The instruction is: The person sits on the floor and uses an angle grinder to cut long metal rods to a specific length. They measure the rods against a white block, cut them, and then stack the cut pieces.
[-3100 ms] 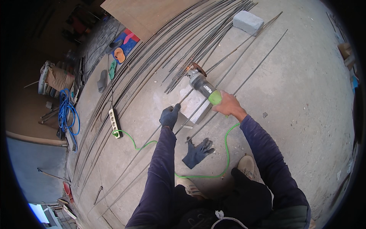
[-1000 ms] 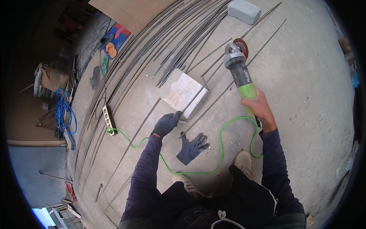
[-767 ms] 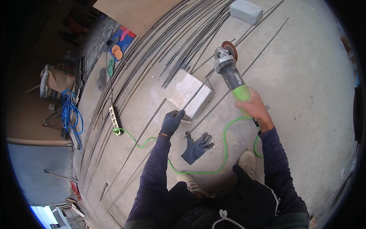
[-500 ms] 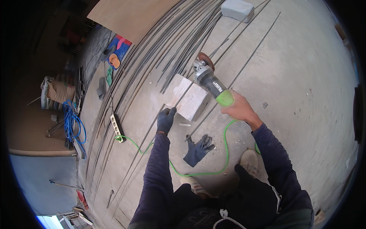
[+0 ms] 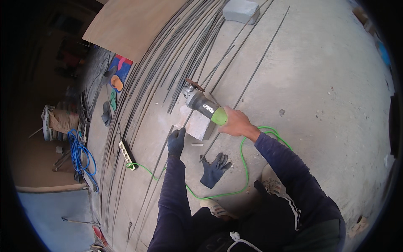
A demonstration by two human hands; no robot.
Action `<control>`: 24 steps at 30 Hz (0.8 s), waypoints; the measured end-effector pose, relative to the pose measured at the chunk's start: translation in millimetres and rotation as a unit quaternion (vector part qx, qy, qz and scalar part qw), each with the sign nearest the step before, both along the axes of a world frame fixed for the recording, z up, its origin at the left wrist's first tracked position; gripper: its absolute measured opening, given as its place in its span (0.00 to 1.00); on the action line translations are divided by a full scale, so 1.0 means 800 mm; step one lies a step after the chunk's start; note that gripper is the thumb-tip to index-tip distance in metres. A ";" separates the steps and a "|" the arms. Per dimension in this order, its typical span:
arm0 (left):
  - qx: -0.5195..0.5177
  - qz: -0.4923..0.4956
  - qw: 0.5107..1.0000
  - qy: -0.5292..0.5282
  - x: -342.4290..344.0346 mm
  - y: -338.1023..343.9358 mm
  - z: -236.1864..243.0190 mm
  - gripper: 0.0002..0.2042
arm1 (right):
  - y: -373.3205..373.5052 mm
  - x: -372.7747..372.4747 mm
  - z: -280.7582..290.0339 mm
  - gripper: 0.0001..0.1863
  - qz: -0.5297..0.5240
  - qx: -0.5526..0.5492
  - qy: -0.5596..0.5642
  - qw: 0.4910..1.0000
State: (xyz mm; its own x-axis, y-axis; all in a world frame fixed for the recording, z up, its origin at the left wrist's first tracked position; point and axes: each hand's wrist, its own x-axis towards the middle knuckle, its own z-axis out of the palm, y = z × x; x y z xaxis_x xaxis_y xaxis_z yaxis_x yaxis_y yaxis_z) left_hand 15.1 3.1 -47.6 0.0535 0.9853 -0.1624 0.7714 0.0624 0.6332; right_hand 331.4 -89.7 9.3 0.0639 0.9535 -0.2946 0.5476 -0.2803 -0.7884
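My right hand (image 5: 236,122), bare, is wrapped round the green rear end of an angle grinder (image 5: 203,105). Its brown disc (image 5: 196,85) is up at the far left end of the tool, above the rods. In a dark grey work glove, my left hand (image 5: 176,143) grips a thin steel rod (image 5: 187,119) that lies across a whitish block (image 5: 198,129). The grinder's body hides part of the block and of the rod, and whether the disc touches the rod I cannot tell. A second dark glove (image 5: 214,170) lies on the floor before the block.
Many long steel rods (image 5: 161,75) run along the left, beside a brown board (image 5: 134,29). Another pale block (image 5: 241,11) supports rods at the back. The grinder's green cord (image 5: 245,161) loops near my shoes to a power strip (image 5: 126,154). Sandals (image 5: 113,100) and blue hose (image 5: 79,157) lie left.
The angle grinder has moved left relative to the block, and its disc has tilted flatter. My left hand keeps its grip on the rod. The whole view has shifted a little.
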 end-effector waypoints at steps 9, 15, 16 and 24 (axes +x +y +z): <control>-0.007 0.003 1.000 0.004 0.015 -0.014 0.011 0.24 | -0.006 0.008 0.014 0.38 0.004 -0.013 -0.017 1.000; -0.007 -0.003 1.000 -0.008 0.016 -0.016 0.016 0.24 | -0.004 0.006 0.011 0.37 -0.004 -0.004 -0.027 1.000; -0.002 -0.004 1.000 0.001 0.018 -0.016 0.017 0.24 | -0.003 0.007 0.010 0.36 -0.006 -0.003 -0.032 0.999; -0.023 -0.017 0.999 0.020 0.018 -0.013 0.020 0.24 | 0.001 0.015 -0.002 0.36 -0.018 0.002 -0.051 0.999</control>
State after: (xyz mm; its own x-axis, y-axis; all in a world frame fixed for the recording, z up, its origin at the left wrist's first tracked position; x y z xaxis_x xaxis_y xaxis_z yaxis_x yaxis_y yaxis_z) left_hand 29.6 -7.1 -31.5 0.0787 0.9746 -0.2096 0.7978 0.0645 0.5995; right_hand 343.1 -89.0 7.7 0.1280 0.9512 -0.2807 0.6151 -0.2982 -0.7298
